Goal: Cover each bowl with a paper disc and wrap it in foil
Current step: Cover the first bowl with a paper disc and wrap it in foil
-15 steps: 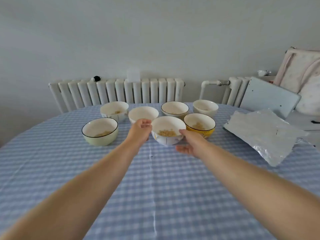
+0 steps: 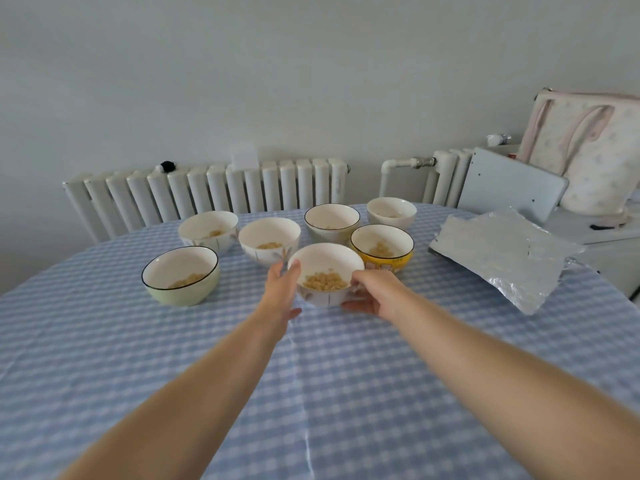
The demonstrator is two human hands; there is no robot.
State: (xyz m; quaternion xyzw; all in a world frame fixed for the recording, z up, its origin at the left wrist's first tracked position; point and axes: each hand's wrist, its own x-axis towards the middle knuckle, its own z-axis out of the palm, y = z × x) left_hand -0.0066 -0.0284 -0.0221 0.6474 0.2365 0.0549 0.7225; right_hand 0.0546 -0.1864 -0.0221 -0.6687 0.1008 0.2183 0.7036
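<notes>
A white bowl (image 2: pixel 323 261) with yellow grains in it sits nearest to me among several bowls on the checked tablecloth. My left hand (image 2: pixel 282 289) holds its left side, thumb at the rim and fingers round the wall. My right hand (image 2: pixel 372 292) cups its right side, fingers curled under the wall. Sheets of foil (image 2: pixel 502 251) lie at the right of the table. No paper disc is visible.
Around the held bowl stand a green bowl (image 2: pixel 180 275), a yellow bowl (image 2: pixel 382 247) and several white ones (image 2: pixel 268 239). A radiator (image 2: pixel 207 195) runs behind the table. A grey board (image 2: pixel 509 185) and a bag (image 2: pixel 588 150) stand at the far right.
Both hands have closed in on the near white bowl, and the bowl sits a little closer to me than before.
</notes>
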